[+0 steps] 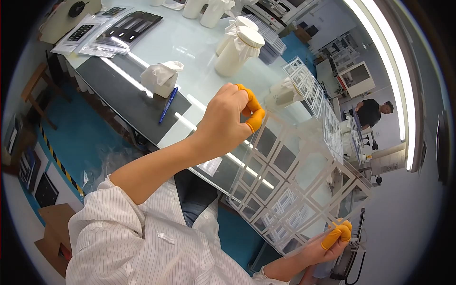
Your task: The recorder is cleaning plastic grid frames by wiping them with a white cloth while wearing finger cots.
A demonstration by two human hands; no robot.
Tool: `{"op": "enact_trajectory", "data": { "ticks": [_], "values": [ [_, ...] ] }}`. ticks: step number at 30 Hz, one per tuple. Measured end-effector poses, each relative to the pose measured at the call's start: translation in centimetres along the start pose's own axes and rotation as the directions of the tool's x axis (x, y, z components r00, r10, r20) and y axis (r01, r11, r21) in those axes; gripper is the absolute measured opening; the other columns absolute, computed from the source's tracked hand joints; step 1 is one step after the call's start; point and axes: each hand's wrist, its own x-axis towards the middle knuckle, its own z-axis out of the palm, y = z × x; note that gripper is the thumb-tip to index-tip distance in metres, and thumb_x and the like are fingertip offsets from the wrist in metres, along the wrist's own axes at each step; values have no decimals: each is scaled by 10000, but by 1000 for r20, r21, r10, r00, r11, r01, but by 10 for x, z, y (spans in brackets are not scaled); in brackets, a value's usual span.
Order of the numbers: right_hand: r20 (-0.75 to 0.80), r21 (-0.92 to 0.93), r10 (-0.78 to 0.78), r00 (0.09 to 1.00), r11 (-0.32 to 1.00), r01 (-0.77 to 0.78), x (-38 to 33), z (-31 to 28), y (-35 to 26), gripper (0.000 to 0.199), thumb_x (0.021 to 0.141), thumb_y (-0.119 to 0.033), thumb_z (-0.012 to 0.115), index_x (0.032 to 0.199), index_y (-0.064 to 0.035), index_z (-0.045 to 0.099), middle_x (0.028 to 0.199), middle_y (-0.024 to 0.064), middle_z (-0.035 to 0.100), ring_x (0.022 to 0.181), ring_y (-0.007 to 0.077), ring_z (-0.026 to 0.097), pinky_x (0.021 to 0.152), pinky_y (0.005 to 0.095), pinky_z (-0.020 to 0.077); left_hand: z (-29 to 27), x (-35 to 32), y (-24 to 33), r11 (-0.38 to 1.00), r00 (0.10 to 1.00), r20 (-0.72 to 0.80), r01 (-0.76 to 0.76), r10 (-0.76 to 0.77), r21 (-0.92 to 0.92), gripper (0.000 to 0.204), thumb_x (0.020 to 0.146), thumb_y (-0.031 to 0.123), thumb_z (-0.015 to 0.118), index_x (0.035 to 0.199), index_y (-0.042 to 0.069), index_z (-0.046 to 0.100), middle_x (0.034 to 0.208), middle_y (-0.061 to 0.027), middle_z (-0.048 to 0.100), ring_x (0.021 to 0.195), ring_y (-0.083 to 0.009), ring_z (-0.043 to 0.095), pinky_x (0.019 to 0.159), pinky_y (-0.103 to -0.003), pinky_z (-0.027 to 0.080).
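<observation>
A large clear plastic sheet (281,176), printed with a grid of white-bordered rectangular windows, hangs tilted in front of me above the table edge. Orange finger cots cover the thumb and forefinger of my left hand (225,114), which is closed in a pinch at the sheet's upper left corner. At the lower right edge, my right hand (332,243), also in orange finger cots, grips the same sheet between thumb and fingers. Through the sheet, the table and several pale frames show. Behind it, a cloth-covered white container (283,93) stands on the table.
White jars with tied covers (235,54) stand across the glossy table (197,61). A blue pen (168,105) lies beside a tissue-topped white container (164,80). Black panels (130,28) lie far left. More framed sheets (308,88) are at right, below a tube light (387,61). A person (370,113) is beyond.
</observation>
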Motion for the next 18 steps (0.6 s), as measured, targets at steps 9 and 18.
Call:
{"op": "enact_trajectory", "data": {
  "ticks": [9,18],
  "values": [
    [27,-201,25,999,979,-19,8,38,1,122,903,-72,560,978,23,548,947,48,559,845,103,528,780,221,424,31,-18,19,833,844,-94,-494,528,250,263,639,-28,679,851,12,530,911,-147,532,806,-315,509,695,-378,439],
    [-31,3,117,993,993,-117,10,69,9,100,912,-66,529,978,8,523,941,38,534,841,73,486,787,200,386,55,-96,73,805,846,524,376,-96,-459,244,810,143,698,984,17,581,743,-27,535,560,-50,451,508,-183,354]
  ]
}}
